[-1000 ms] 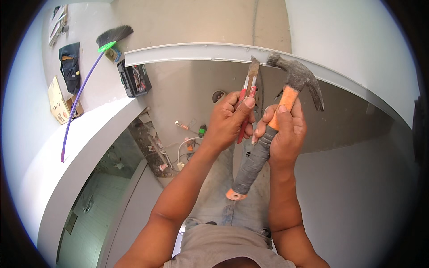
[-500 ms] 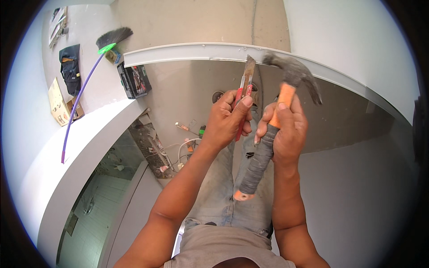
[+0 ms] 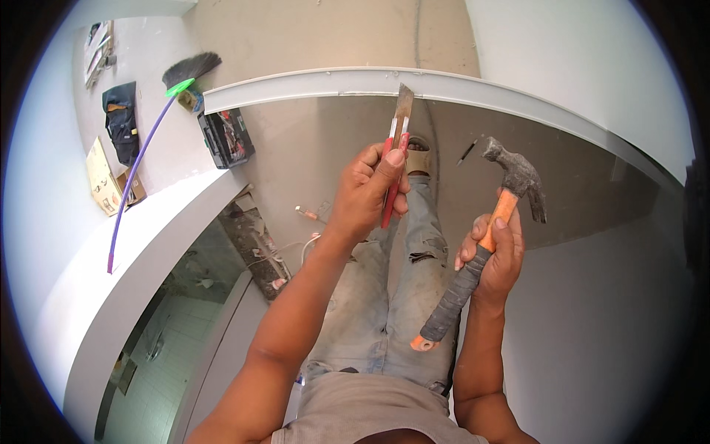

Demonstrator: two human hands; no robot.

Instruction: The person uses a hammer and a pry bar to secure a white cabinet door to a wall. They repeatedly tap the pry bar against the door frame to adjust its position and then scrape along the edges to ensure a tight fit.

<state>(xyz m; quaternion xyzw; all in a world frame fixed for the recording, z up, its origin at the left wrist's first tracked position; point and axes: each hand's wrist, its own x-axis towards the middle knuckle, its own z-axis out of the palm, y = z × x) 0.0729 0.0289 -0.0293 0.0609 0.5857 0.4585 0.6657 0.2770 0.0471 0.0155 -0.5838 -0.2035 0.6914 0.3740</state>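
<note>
My left hand (image 3: 373, 185) is closed around a red-handled utility knife (image 3: 400, 122). Its wide, worn blade points away from me, and the angled tip meets or overlaps the near edge of a long white frame (image 3: 296, 83). Whether the tip touches the frame I cannot tell. In my right hand (image 3: 499, 251) is a claw hammer (image 3: 455, 292) with an orange handle wrapped in dark tape. Its head is up and to the right, apart from both knife and frame, over the floor.
At the left lie an open toolbox (image 3: 238, 144), a broom with a purple stick (image 3: 137, 166), a dark bag (image 3: 120, 122) and cardboard (image 3: 103, 177). Cables and debris (image 3: 259, 240) are beside my legs. A slim dark pen-like thing (image 3: 466, 152) lies on the floor. Pale wall panels (image 3: 584, 318) stand right.
The hammer has moved right and toward me, away from the knife and frame. The knife has shifted slightly left and stands a little more upright. Both hands keep their hold.
</note>
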